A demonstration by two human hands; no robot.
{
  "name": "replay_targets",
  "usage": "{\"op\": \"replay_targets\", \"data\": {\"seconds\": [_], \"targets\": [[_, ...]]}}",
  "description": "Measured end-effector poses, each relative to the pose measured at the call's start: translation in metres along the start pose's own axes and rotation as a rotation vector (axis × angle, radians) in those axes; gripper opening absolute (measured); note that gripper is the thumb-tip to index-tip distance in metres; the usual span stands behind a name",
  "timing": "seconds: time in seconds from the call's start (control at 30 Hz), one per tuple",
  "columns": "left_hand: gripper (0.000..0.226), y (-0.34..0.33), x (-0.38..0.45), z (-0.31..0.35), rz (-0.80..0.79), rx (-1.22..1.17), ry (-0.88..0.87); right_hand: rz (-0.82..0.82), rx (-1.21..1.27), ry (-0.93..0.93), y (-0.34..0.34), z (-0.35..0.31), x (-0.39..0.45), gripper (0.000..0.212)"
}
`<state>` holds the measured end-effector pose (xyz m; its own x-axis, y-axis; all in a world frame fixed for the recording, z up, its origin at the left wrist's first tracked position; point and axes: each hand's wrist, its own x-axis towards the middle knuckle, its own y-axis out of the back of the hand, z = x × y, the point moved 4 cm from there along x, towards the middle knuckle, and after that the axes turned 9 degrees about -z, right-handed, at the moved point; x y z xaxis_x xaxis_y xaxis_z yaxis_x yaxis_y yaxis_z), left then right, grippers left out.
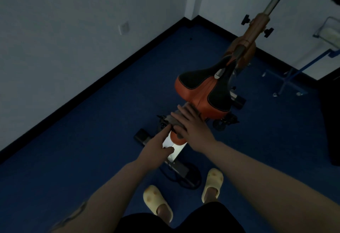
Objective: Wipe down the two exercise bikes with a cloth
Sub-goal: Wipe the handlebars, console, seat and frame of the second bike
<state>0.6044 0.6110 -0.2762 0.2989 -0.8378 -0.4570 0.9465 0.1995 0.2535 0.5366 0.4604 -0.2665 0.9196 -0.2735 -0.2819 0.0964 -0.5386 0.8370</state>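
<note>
An orange exercise bike [250, 35] stands before me on the blue floor, with an orange and black saddle [204, 89]. A grey cloth [170, 120] lies on the bike's rear frame just below the saddle. My right hand [189, 124] lies flat on the cloth, fingers straight, pressing it against the frame. My left hand [160, 142] reaches in from the lower left, its index finger stretched out to the cloth's near edge, with the thumb resting on the white rear panel [173, 147].
The bike's black rear foot bar [142, 136] crosses the floor near my yellow slippers [158, 202]. A black cable [176, 178] loops behind it. White walls meet in a corner ahead. A blue-framed rack [301, 67] stands at the right.
</note>
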Motion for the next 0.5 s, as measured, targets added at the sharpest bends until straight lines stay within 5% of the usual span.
{"op": "replay_targets", "data": {"seconds": [0.2, 0.5], "targets": [[0.078, 0.005, -0.008, 0.011, 0.028, -0.001, -0.041, 0.12, 0.147, -0.072, -0.001, -0.031, -0.005, 0.034], [0.071, 0.041, -0.043, 0.05, 0.257, -0.01, -0.261, 0.162, 0.428, -0.059, 0.045, -0.076, -0.018, 0.042]]}}
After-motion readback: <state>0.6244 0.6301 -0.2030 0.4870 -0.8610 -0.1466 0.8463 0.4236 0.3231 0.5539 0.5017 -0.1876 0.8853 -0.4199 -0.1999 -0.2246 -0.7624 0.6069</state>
